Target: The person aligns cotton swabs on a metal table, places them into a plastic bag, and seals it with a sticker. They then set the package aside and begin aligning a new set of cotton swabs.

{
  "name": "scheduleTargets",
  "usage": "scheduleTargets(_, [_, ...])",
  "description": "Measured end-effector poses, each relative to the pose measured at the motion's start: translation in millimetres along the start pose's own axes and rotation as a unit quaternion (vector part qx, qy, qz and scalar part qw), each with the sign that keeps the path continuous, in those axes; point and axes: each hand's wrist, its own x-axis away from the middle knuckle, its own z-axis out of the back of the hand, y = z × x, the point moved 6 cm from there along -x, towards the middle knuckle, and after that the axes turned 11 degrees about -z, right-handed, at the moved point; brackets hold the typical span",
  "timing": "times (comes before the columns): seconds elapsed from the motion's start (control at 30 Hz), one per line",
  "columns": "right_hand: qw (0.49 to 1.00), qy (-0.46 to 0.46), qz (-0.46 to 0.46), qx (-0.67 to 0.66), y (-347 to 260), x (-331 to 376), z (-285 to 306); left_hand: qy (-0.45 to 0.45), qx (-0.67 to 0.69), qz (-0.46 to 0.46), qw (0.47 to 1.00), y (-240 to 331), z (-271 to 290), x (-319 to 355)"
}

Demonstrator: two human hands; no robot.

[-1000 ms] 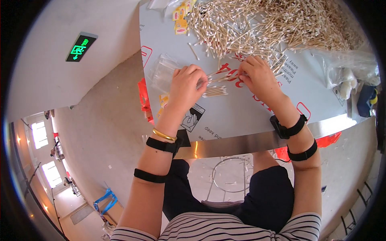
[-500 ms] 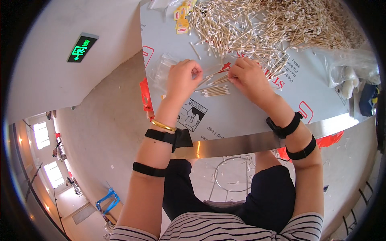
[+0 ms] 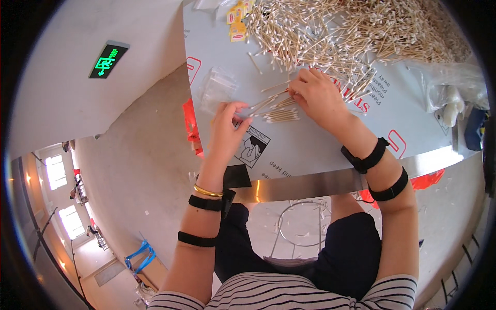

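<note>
My right hand (image 3: 318,97) is closed, fingertips pinched on a few cotton swabs (image 3: 274,99) that fan out to the left just above the table. My left hand (image 3: 226,129) is open, its thumb and forefinger apart beside the white tips of these swabs. Just below them, a small row of cotton swabs (image 3: 281,115) lies side by side on the table. A large heap of loose cotton swabs (image 3: 351,31) spreads across the back of the table. Clear plastic bags (image 3: 219,87) lie beyond my left hand.
Small yellow packets (image 3: 237,28) sit at the heap's left edge. A lone cotton swab (image 3: 254,63) lies near them. Crumpled clear plastic (image 3: 449,93) is at the right. The table's metal edge (image 3: 310,185) runs in front of me. A wire stool frame (image 3: 302,222) stands below.
My left hand has moved down and toward me, and its fingers have spread from a curled pose. My right hand has shifted slightly left, still at the swabs.
</note>
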Motion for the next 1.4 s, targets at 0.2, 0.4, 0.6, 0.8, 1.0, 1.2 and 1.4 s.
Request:
scheduleTargets(0.2, [1.000,-0.017,-0.010,0.001,-1.7,-2.0,-3.1,0.027,0.046,0.003,0.999,-5.3,-7.7,-14.4])
scheduleTargets(0.4, [0.999,-0.004,-0.016,-0.040,5.5,-1.7,-4.8,0.022,0.049,0.038,0.998,-1.7,-15.4,-31.4])
scheduleTargets(0.6, [0.999,-0.006,0.004,-0.049,1.1,-2.9,-8.1,0.020,0.062,-0.003,0.998,5.3,-22.8,-40.1])
scheduleTargets(0.8, [0.993,-0.002,-0.086,-0.074,15.0,-0.2,20.6,0.010,0.064,-0.033,0.997,19.5,-27.5,-45.7])
scheduleTargets(1.0, [0.973,-0.026,-0.154,-0.171,27.0,24.2,18.3,0.030,0.096,-0.019,0.995,29.7,-30.0,-50.5])
scheduleTargets(1.2, [0.971,-0.018,-0.147,-0.186,23.6,25.5,13.4,0.036,-0.118,-0.201,0.972,63.2,-36.8,-52.4])
scheduleTargets(1.4, [0.978,-0.011,-0.136,-0.159,24.6,28.2,18.9,0.018,-0.134,-0.194,0.971,61.8,-45.3,-37.4])
